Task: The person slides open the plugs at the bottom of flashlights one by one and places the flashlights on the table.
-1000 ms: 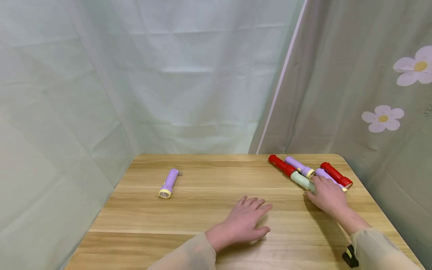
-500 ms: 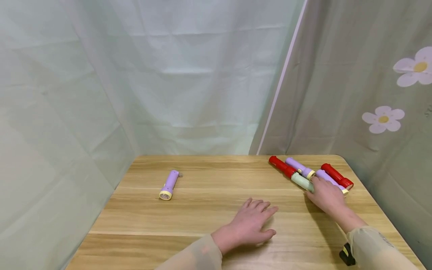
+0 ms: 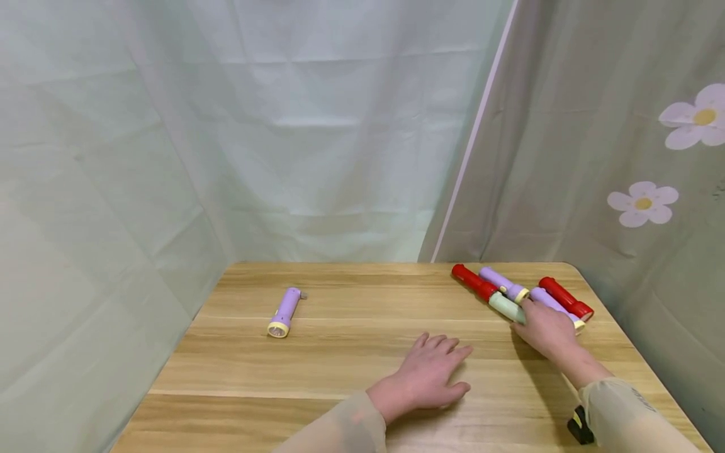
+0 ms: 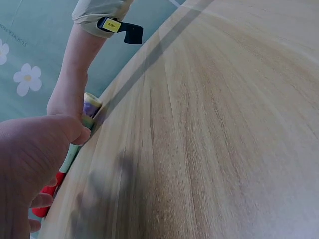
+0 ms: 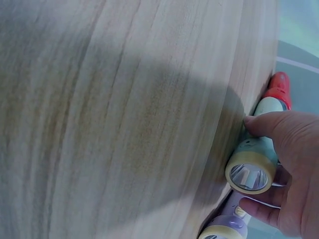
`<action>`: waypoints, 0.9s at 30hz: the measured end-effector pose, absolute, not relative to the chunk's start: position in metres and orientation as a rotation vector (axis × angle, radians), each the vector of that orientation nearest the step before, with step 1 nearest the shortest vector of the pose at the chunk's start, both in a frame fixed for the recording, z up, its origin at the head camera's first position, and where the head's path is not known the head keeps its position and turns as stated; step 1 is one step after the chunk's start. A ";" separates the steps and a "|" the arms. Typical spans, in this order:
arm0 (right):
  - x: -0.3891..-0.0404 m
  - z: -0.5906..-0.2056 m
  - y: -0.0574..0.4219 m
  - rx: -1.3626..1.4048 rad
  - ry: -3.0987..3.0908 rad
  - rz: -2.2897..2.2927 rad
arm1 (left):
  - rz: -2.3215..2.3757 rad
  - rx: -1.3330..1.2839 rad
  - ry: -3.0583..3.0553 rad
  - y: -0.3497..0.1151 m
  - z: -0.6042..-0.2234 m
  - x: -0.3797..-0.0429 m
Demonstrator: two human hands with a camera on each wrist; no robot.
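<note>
Now the empty, spread left hand (image 3: 428, 374) is nearer the right hand (image 3: 547, 328), curled round the green flashlight (image 3: 506, 307) that stays put.

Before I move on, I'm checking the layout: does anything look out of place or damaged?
A purple flashlight lies alone on the left of the table, apart from the other flashlights clustered by the right hand. Nothing looks spilled or damaged.

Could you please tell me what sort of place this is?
Probably a small curtained-off workspace, indoors: hanging sheets close in behind and beside a wooden table, and several flashlights lie on it.
</note>
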State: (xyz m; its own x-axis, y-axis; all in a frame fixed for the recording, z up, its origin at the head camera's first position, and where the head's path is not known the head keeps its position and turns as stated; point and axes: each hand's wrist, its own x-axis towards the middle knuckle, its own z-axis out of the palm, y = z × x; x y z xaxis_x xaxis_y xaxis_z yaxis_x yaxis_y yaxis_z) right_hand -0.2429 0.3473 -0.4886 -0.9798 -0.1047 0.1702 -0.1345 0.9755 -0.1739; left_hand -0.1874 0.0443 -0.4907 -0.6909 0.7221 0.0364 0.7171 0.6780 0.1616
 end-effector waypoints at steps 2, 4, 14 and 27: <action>-0.243 -0.488 0.347 0.195 -2.966 0.257 | 0.252 1.217 2.847 0.046 -0.491 -0.187; -0.244 -0.487 0.347 0.208 -2.970 0.241 | 0.242 1.217 2.851 0.047 -0.491 -0.187; -0.238 -0.487 0.348 0.275 -2.901 0.171 | 0.277 1.199 2.836 0.043 -0.491 -0.188; -0.227 -0.480 0.345 0.242 -2.811 0.186 | 0.317 1.190 2.868 0.035 -0.487 -0.193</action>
State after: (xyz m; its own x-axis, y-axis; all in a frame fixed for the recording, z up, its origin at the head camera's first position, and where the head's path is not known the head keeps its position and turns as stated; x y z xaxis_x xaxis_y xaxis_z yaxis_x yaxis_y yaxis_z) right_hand -0.2266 0.3446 -0.4803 -0.9368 -0.1459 0.3179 -0.1865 0.9773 -0.1009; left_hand -0.1926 0.0345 -0.4874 -0.7093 0.7025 0.0586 0.6984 0.6888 0.1945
